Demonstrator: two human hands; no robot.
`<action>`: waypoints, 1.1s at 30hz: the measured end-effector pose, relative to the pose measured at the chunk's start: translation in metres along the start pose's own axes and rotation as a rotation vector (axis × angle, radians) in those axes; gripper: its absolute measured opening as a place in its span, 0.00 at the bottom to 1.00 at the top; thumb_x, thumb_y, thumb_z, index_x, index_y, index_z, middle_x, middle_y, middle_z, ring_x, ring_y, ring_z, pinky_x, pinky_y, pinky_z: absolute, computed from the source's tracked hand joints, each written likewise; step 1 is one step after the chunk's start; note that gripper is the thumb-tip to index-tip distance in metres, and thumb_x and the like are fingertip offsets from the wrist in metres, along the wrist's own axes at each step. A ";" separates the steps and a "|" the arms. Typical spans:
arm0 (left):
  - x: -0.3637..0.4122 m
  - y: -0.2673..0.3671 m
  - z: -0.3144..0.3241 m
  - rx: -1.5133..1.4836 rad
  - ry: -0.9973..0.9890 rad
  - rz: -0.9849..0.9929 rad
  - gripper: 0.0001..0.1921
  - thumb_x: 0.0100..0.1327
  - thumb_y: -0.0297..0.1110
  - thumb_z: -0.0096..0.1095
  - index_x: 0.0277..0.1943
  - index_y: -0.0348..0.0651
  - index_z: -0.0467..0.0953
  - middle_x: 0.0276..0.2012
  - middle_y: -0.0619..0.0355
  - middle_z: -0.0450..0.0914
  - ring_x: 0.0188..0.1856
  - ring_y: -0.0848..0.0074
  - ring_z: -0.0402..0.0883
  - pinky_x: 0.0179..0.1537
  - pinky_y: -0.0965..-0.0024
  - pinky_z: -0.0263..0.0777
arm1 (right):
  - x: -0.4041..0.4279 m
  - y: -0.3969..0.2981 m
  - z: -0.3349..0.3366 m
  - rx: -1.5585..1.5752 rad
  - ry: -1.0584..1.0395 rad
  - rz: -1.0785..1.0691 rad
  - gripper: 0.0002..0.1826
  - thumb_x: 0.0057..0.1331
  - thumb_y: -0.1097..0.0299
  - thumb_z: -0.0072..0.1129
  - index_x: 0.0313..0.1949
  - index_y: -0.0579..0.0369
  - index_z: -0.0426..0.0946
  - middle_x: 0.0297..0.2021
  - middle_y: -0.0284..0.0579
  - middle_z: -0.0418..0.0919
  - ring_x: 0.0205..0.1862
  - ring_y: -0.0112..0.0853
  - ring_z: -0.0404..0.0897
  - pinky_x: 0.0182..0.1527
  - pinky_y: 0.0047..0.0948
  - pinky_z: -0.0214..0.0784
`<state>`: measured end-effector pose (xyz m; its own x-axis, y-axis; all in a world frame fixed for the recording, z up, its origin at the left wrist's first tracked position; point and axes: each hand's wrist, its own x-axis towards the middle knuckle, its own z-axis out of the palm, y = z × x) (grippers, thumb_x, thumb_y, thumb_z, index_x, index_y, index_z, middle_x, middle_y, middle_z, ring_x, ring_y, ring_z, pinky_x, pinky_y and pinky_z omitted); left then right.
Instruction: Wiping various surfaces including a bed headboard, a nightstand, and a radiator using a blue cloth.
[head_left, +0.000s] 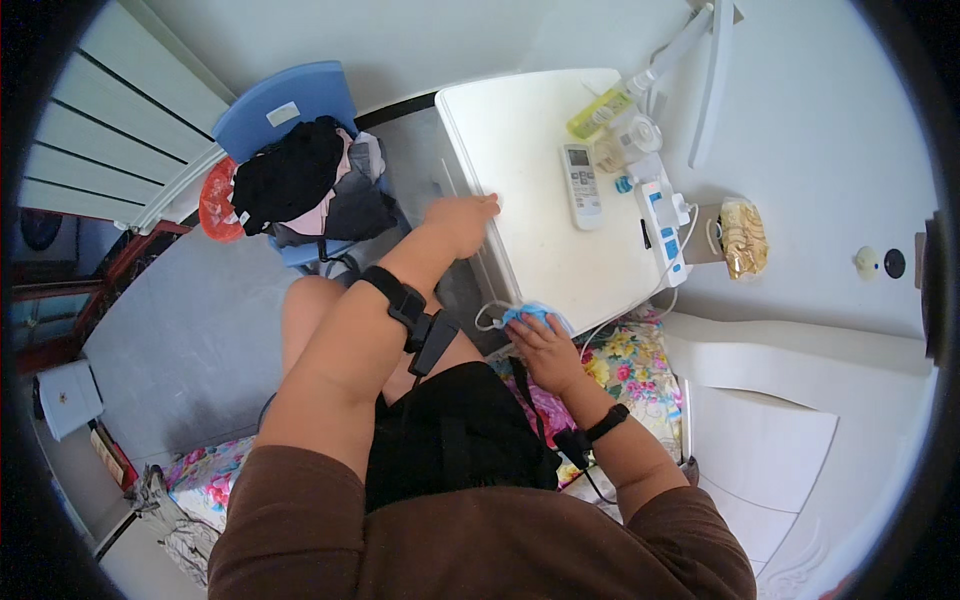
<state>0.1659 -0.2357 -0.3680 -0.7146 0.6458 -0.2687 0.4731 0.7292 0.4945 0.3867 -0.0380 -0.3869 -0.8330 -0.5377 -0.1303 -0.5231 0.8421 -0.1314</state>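
My left hand (461, 223) is at the front edge of a white bedside cabinet (517, 172). One fingertip reaches over the rim of its top, and the other fingers are curled mostly out of sight, so a grip cannot be made out. At the near corner of the cabinet, my right hand (547, 352) has its fingers over a crumpled blue disposable face mask (531, 311). A white ear loop of the mask hangs out to the left. The thumb is hidden. Black straps with small devices sit around both forearms.
On the cabinet are a white remote control (581, 187), a yellow-green packet (600, 112) and a power strip (664, 232) with a white cable. A blue chair (289, 94) carries piled clothes (300, 176), beside a red plastic bag (217, 199). Floral bedding (630, 360) lies under me.
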 end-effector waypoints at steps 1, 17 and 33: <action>-0.001 -0.003 0.001 0.001 0.006 -0.008 0.30 0.54 0.18 0.45 0.61 0.51 0.67 0.62 0.56 0.68 0.61 0.60 0.68 0.59 0.62 0.64 | 0.007 0.000 -0.002 0.001 0.004 -0.006 0.27 0.54 0.65 0.55 0.56 0.48 0.71 0.61 0.35 0.65 0.66 0.36 0.57 0.65 0.48 0.49; -0.002 0.011 -0.029 0.107 -0.028 -0.075 0.28 0.55 0.28 0.55 0.61 0.52 0.66 0.45 0.49 0.80 0.50 0.58 0.75 0.51 0.58 0.68 | 0.102 0.016 -0.019 0.047 0.125 0.191 0.32 0.56 0.60 0.60 0.61 0.48 0.65 0.62 0.37 0.62 0.65 0.45 0.55 0.64 0.53 0.48; 0.000 0.013 -0.033 0.064 -0.084 -0.093 0.28 0.55 0.33 0.60 0.61 0.54 0.66 0.49 0.53 0.78 0.54 0.59 0.74 0.53 0.53 0.65 | 0.159 0.032 -0.030 -0.005 0.124 0.170 0.21 0.61 0.65 0.48 0.54 0.48 0.73 0.59 0.38 0.67 0.64 0.46 0.59 0.64 0.55 0.48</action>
<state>0.1547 -0.2336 -0.3340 -0.7126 0.5894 -0.3805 0.4408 0.7981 0.4108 0.2318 -0.0955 -0.3827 -0.9252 -0.3785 -0.0284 -0.3733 0.9208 -0.1129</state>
